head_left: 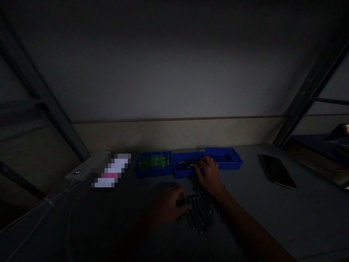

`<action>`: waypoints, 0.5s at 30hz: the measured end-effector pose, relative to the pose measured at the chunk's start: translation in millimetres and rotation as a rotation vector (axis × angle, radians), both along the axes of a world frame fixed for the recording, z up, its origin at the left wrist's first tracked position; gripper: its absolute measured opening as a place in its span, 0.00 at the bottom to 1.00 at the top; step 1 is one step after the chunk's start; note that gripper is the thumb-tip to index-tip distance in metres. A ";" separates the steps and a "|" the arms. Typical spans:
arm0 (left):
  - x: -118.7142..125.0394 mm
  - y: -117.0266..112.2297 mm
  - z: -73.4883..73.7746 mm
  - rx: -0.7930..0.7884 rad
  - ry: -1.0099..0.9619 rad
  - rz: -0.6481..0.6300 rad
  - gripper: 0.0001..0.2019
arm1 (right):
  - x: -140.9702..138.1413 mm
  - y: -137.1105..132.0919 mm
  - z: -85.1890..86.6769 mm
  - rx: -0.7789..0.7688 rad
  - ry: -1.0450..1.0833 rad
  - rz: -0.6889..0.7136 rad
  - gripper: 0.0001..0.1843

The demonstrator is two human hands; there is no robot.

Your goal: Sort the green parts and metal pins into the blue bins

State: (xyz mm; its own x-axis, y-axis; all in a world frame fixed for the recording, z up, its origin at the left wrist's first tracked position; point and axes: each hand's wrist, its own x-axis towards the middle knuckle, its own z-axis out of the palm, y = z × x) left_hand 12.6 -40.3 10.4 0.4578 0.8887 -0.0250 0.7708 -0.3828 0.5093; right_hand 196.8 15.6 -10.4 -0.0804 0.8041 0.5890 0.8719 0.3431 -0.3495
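Observation:
The scene is very dark. My right hand [209,175] reaches forward to the front edge of the middle blue bin [188,164], its fingers curled over small dark parts there; what they pinch is unclear. My left hand [167,206] rests on the table, fingers closed on a dark piece at the edge of a pile of small dark parts [201,214] lying between both hands. A blue bin with green pieces [154,162] stands to the left, and another blue bin [225,157] to the right.
A dark phone [276,171] lies flat at the right. At the left sit a white device with a small light [79,171] and white cables [40,209] trailing toward me. A wall rises behind the bins; metal frame posts stand at both sides.

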 end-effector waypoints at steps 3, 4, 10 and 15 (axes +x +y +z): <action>-1.3 5.9 -4.2 0.009 -0.016 -0.016 0.09 | -4.7 -1.6 -1.6 -0.037 -0.035 -0.032 0.12; -2.6 7.7 -5.1 0.021 -0.018 -0.029 0.11 | -6.1 -2.0 -2.1 -0.048 -0.044 -0.042 0.13; -12.5 14.5 -6.3 0.025 -0.057 -0.038 0.12 | -9.6 -5.1 -2.2 -0.082 -0.044 -0.079 0.14; -12.6 21.5 -15.1 0.030 -0.095 0.027 0.08 | -14.2 -15.7 7.2 0.007 0.005 -0.018 0.11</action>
